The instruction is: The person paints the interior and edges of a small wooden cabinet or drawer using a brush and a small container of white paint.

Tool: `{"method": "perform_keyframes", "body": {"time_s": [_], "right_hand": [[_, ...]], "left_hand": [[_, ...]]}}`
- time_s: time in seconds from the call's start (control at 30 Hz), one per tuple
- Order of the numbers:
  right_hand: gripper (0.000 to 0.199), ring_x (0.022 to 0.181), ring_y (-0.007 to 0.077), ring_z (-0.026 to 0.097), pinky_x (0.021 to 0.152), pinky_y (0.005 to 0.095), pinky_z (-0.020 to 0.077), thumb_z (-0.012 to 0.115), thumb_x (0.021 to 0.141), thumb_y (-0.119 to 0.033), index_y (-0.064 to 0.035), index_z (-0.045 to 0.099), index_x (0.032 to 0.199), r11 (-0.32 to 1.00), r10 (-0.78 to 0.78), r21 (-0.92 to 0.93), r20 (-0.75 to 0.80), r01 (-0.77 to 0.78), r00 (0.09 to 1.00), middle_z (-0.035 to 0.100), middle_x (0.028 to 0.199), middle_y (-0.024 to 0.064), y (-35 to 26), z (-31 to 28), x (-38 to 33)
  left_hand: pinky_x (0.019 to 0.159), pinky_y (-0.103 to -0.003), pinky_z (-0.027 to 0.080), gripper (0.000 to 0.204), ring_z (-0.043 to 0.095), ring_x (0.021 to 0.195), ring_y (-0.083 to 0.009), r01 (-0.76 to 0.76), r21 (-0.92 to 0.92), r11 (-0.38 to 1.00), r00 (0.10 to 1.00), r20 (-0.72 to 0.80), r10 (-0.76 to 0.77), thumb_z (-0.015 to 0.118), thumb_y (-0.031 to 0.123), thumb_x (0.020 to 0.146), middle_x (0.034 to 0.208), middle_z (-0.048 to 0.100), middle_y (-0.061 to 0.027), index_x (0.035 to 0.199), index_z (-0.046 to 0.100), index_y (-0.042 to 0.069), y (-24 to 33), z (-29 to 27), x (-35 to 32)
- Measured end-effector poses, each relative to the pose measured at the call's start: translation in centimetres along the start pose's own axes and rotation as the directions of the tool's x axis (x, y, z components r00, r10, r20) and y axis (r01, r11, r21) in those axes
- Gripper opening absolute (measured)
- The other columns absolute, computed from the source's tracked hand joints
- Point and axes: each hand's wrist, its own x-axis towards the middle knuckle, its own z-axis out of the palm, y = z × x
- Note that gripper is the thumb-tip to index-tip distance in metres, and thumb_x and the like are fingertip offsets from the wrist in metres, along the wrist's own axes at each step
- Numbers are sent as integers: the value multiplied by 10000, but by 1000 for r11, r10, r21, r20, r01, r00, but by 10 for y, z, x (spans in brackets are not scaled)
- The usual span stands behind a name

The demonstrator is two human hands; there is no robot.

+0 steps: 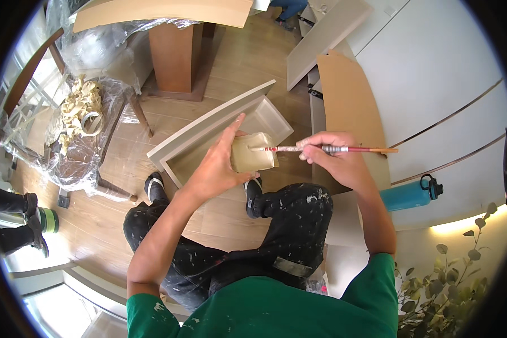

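In my left hand (211,172) is a small beige paint cup (247,160), gripped round its side with the fingers behind and the thumb along the near edge. Its open top faces up toward me. My right hand (337,159) pinches a thin paintbrush (373,150) with a reddish handle and paint-flecked shaft, held almost level. The brush's tip end reaches over the cup into its opening; whether it touches paint I cannot tell. Beyond and below the cup, a pale drawer (211,134) with a long front panel lies on the floor.
A plastic-wrapped chair (76,166) at left bears a tape roll (91,123) and crumpled masking tape (80,104). Cardboard (349,101) and a blue bottle (403,196) are on the right, near a leafy plant (442,281). Another person's legs (17,225) show at far left.
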Motion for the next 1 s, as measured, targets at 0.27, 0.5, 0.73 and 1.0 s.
{"method": "perform_keyframes", "body": {"time_s": [0.27, 0.5, 0.73, 1.0], "right_hand": [[147, 810, 71, 665, 743, 222, 541, 696, 974, -80, 34, 741, 1054, 1000, -20, 0, 21, 20, 1000, 749, 937, 67, -12, -18, 0], [147, 832, 69, 662, 746, 211, 533, 715, 951, -56, 31, 749, 1065, 999, -20, -35, -3, 20, 1000, 744, 928, 51, -29, -38, 6], [156, 788, 56, 620, 703, 215, 505, 724, 934, -48, 26, 757, 1067, 994, -45, -96, -13, 44, 999, 737, 910, 42, -41, -38, 6], [166, 891, 111, 688, 814, 253, 551, 730, 917, -33, 24, 748, 1072, 998, -61, 22, -100, 63, 993, 758, 992, 81, -33, -59, 7]], "left_hand": [[1169, -416, 373, 1213, 522, 1332, -329, 13, -10, 1000, 999, -32, -13, 889, -29, 669, 1373, 561, -174, 1651, 194, 124, 8, -3, -10], [1140, -440, 408, 1195, 507, 1353, -365, -3, -22, 1000, 999, -32, 3, 899, 52, 703, 1404, 546, -195, 1653, 179, 143, 14, -22, -11], [1135, -449, 420, 1191, 489, 1375, -381, 4, 25, 1000, 1000, -24, -3, 911, 78, 709, 1426, 531, -209, 1649, 182, 136, 12, -27, -11], [1147, -394, 408, 1171, 550, 1304, -304, 41, 15, 999, 990, -135, -38, 894, -20, 655, 1350, 574, -177, 1626, 249, 86, 19, -36, -14]]}}
